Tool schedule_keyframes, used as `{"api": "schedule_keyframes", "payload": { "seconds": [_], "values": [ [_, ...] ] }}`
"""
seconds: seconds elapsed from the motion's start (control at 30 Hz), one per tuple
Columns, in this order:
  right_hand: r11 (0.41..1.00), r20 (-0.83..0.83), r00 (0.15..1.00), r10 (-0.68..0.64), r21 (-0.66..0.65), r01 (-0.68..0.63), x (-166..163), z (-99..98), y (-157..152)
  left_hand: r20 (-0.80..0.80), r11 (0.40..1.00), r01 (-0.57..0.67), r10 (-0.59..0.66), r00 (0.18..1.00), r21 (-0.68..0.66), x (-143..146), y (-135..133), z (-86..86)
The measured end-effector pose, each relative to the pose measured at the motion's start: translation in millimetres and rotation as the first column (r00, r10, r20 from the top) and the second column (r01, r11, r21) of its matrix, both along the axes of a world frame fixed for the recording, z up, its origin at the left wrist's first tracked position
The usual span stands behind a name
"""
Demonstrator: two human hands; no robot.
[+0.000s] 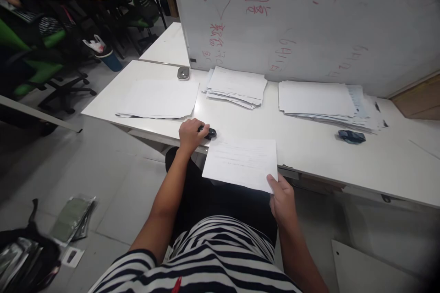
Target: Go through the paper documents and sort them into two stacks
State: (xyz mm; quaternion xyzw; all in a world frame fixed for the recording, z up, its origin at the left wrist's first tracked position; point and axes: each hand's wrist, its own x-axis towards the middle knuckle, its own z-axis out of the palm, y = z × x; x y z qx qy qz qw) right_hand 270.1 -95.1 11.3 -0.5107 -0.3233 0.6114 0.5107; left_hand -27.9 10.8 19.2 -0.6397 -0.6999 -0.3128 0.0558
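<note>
at a long white table (309,146) in an office, your left hand (190,134) is closed over a small black stapler-like object (209,132) lying near the table's front edge. just right of it, your right hand (282,197) pinches the near right corner of a white printed sheet of paper (242,163), which overhangs that edge; its fine print is too small to read. farther back, left to right, lie a flat spread of white sheets (160,99), a small grey oval object (183,73), a fanned paper stack (236,86) and a broad paper pile (318,99), with a dark blue object (351,136) nearby. red handwriting on the whiteboard (309,18) behind is blurred beyond reading. green office chairs (34,59) stand on the grey floor at left.
</note>
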Motion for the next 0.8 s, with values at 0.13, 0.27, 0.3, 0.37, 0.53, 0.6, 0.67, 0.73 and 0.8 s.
{"api": "schedule_keyframes", "payload": {
  "seconds": [0.13,0.27,0.3,0.37,0.53,0.6,0.67,0.73,0.8],
  "values": [
    [1.0,0.034,0.999,-0.017,0.009,0.017,1,-0.9,0,0.016,0.997,-0.011,0.013,1.0,-0.071,7,-5,7.2],
    [1.0,0.082,0.997,-0.016,0.025,0.014,0,-3.0,0,0.041,0.996,-0.036,0.04,0.998,-0.085,18,-10,11.2],
    [1.0,0.084,0.996,-0.013,0.028,0.011,-1,-3.3,0,0.03,0.996,-0.035,0.037,0.999,-0.079,20,-11,11.3],
    [1.0,0.079,0.997,-0.015,0.027,0.013,-3,-3.3,0,0.004,0.996,-0.026,0.026,1.0,-0.082,22,-12,10.9],
    [0.999,0.032,0.999,-0.037,0.01,0.037,-5,-1.6,1,-0.035,0.996,-0.058,0.056,0.998,-0.068,20,-14,4.2],
    [1.0,0.014,1.0,-0.023,0.003,0.023,-3,-1.6,1,-0.05,0.996,-0.093,0.093,0.994,-0.003,20,-13,-0.7],
    [1.0,0.018,1.0,0.009,-0.011,-0.009,1,-1.2,2,-0.056,0.99,-0.13,0.133,0.99,0.055,21,-12,-5.2],
    [0.998,0.051,0.997,0.06,-0.02,-0.059,8,0.3,3,-0.05,0.984,-0.158,0.163,0.985,0.087,23,-12,-8.0],
    [0.996,0.134,0.987,0.094,-0.013,-0.093,17,2.5,5,-0.035,0.982,-0.165,0.169,0.985,0.095,25,-11,-9.0]
  ]
}}
